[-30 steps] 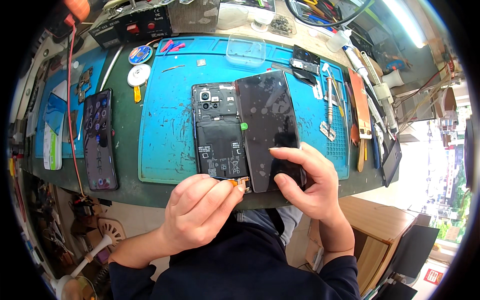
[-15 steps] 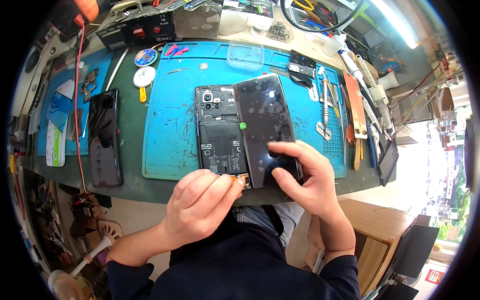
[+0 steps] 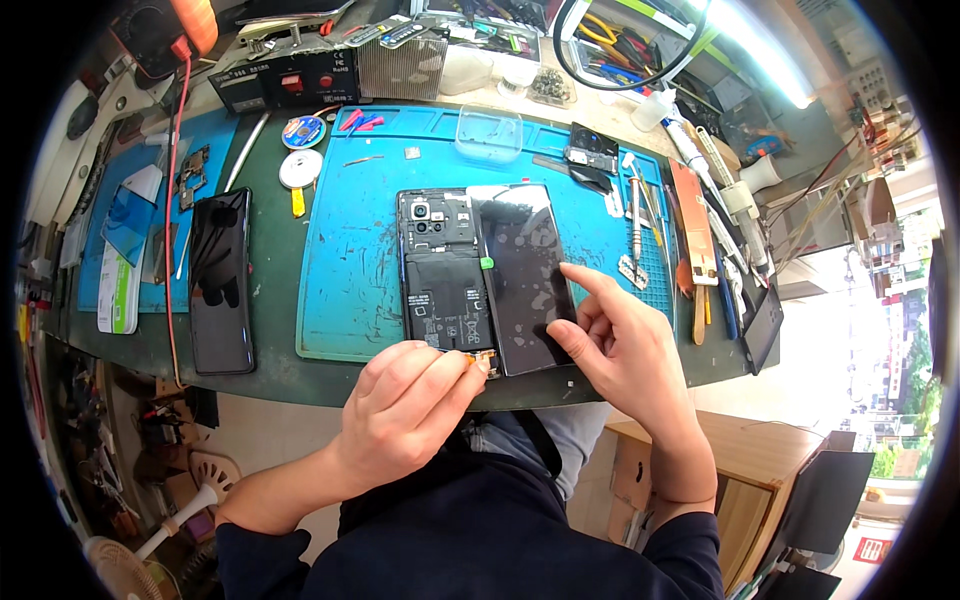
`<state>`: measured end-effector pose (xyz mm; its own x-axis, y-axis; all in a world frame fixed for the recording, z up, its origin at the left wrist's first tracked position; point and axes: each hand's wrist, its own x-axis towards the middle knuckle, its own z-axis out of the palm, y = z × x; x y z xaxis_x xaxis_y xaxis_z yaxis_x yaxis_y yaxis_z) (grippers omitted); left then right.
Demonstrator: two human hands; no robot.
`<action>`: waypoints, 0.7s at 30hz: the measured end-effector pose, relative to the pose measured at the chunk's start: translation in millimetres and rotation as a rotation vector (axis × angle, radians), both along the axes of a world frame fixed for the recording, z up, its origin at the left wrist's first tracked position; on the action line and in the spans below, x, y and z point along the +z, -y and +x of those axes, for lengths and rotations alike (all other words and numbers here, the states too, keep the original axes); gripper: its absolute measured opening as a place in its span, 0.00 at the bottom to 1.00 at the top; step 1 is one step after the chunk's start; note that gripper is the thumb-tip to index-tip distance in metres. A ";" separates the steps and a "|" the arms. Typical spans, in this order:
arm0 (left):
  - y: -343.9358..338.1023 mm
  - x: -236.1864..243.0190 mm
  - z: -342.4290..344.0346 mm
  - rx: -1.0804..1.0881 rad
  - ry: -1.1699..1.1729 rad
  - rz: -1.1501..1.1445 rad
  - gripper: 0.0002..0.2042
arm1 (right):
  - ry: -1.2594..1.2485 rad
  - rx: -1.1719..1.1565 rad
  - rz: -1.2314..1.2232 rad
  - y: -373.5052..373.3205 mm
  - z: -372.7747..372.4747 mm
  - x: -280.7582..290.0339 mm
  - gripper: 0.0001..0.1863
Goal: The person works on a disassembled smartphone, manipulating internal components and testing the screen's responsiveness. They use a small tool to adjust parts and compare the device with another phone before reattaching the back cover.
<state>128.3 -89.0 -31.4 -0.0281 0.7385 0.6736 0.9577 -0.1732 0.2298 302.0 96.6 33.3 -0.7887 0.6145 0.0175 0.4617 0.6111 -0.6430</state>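
Near the front edge of the blue mat (image 3: 345, 300), your uncovered phone (image 3: 442, 242) lies with its battery (image 3: 447, 300) showing, dark screen panel (image 3: 525, 270) right alongside. Your left hand (image 3: 400, 410) has thumb and fingers pinched together, apparently on the small orange piece (image 3: 483, 357) at the phone's lower end. Your right hand (image 3: 635, 350) has thumb and index spread at the panel's right edge, nothing pinched between them; can't tell how firmly they touch. Risks: tug that orange piece at an angle and it could crease or tear. Nudge the panel with your right thumb and it might slide, straining any cable between; can't tell if one joins them. Phone's lower end sits close to the bench (image 3: 275, 260) edge, so a bump could shift both. Razor blade (image 3: 632, 271) just beyond your right hand, nick hazard if you reach carelessly
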 end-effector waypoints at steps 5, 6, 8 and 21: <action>1.0 0.3 2.2 -0.002 0.054 -0.009 0.17 | 0.016 0.006 -0.025 -4.3 2.5 -0.3 0.27; 1.0 1.3 2.2 0.000 0.059 -0.009 0.17 | 0.006 0.013 -0.029 -5.8 3.2 -3.1 0.26; 1.5 2.2 2.9 0.004 0.070 -0.015 0.17 | -0.007 0.009 -0.052 -7.6 5.0 -4.4 0.26; -9.3 23.4 -32.3 0.444 0.377 -0.204 0.15 | -0.184 0.398 0.394 9.3 -25.0 5.9 0.23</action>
